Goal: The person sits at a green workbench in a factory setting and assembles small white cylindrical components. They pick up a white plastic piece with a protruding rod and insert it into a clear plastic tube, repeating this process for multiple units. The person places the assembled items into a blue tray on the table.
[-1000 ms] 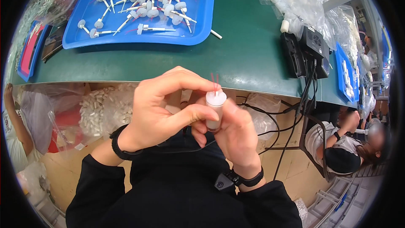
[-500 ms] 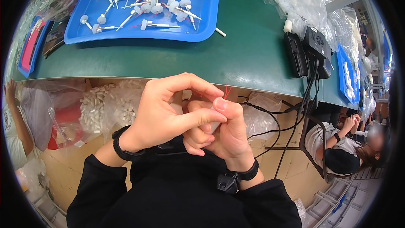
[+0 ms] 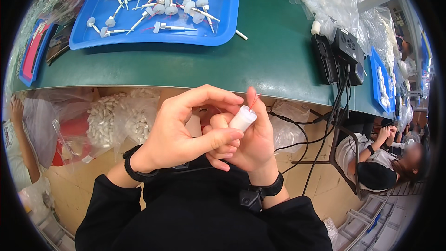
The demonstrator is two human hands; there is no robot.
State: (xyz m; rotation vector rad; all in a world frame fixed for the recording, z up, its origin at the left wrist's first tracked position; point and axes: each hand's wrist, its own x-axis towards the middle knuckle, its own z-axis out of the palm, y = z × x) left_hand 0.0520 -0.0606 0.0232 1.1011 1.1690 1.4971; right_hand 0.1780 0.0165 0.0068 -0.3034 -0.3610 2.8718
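Observation:
A short white plastic cylinder (image 3: pixel 242 119) with a paler, translucent end is held tilted between my two hands, in front of the table edge. Thin red strands stick out near its upper end. My right hand (image 3: pixel 255 146) has its fingers curled around the cylinder, its thumb raised behind it. My left hand (image 3: pixel 174 128) closes on it from the other side, thumb along its lower part and index finger by its top. Something pale shows beside the left palm; whether that hand holds it I cannot tell.
On the green table (image 3: pixel 274 65) stands a blue tray (image 3: pixel 153 42) piled with white stemmed parts with grey discs and red strands. A black device (image 3: pixel 348 49) with hanging cables (image 3: pixel 341 93) is at right, near plastic bags (image 3: pixel 325 0). Bagged white pieces (image 3: pixel 102 118) lie below. A seated person (image 3: pixel 371 162) works at right.
My right thumb has lifted off the cylinder's end and now points up, uncovering the cylinder. My left hand stays nearly in place.

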